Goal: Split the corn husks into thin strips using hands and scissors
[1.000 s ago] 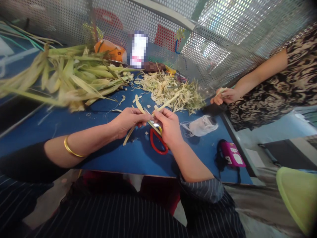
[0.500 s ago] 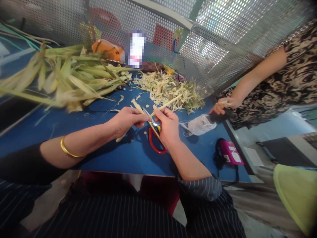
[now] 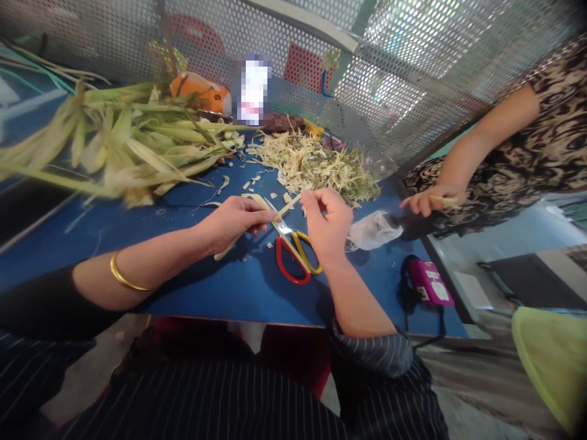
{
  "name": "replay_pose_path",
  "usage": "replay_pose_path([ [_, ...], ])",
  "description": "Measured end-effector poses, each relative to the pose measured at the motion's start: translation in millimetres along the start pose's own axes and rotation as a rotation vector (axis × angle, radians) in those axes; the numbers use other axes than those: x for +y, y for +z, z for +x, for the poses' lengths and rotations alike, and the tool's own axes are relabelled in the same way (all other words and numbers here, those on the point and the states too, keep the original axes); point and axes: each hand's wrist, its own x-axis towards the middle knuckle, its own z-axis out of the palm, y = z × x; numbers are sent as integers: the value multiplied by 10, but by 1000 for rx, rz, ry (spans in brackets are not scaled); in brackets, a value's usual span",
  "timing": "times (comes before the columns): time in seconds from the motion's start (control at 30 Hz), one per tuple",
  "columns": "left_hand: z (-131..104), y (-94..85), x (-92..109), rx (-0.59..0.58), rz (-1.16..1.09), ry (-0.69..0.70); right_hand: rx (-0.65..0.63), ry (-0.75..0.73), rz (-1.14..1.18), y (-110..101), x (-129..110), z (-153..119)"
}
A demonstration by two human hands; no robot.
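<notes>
A thin pale strip of corn husk (image 3: 290, 208) is stretched between my hands above the table. My left hand (image 3: 236, 221) pinches one end of it between thumb and fingers. At the other end, my right hand (image 3: 329, 225) is closed in a pinch. Below them lie scissors (image 3: 283, 228) with one red and one yellow handle, their blades pointing away and partly hidden by my left hand. Another husk strip (image 3: 220, 253) shows under that hand. A heap of torn husk shreds (image 3: 316, 165) sits just beyond my hands.
Long husk leaves (image 3: 123, 143) are piled on the left of the blue table (image 3: 202, 293). A blurred-out screen (image 3: 253, 91) and an orange packet (image 3: 202, 95) stand behind. At right are white netting (image 3: 376, 231), a magenta box (image 3: 430, 282) and another person's hand (image 3: 433, 200).
My right hand has moved to the right, away from my left, uncovering the yellow scissor handle. The other person's hand has shifted slightly right. My left hand has barely moved.
</notes>
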Motion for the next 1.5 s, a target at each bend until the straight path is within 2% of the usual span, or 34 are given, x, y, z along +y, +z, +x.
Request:
replay_pose_path([
  [0.03,-6,9,4,-7,24,11,-32,-73,-11,2,-12,-4],
  [0.1,-24,34,15,-35,74,31,-191,-115,44,38,-26,-21],
  [0.17,-47,56,31,-73,124,55,-358,-33,153,92,-31,-47],
  [0.23,-68,71,46,-95,173,78,-440,111,284,140,-35,-72],
  [0.33,-90,79,55,-82,230,60,-426,303,456,182,-44,-101],
  [0.4,-96,80,52,-59,261,30,-400,358,504,195,-48,-113],
  [0.53,-98,74,50,-45,322,24,-329,326,459,219,-39,-133],
  [0.67,-96,54,59,-158,322,42,-300,332,445,255,-34,-155],
  [0.77,-85,42,52,-199,257,23,-287,281,409,248,-33,-142],
  [0.87,-68,40,45,-172,83,-40,-308,181,333,162,-13,-69],
  [0.93,-52,30,50,-129,-33,-88,-392,112,287,69,11,4],
  [1.03,-27,-8,66,-77,-136,-118,-591,25,234,-58,53,105],
  [1.1,-15,-37,75,-62,-155,-121,-646,-53,167,-101,74,141],
  [1.33,-17,-56,87,-60,2,-57,-497,-279,-1,-60,86,121],
  [1.4,-21,-47,93,-59,28,-55,-482,-274,-16,-53,80,113],
  [1.5,-35,-24,98,-54,62,-58,-529,-181,63,-36,67,98],
])
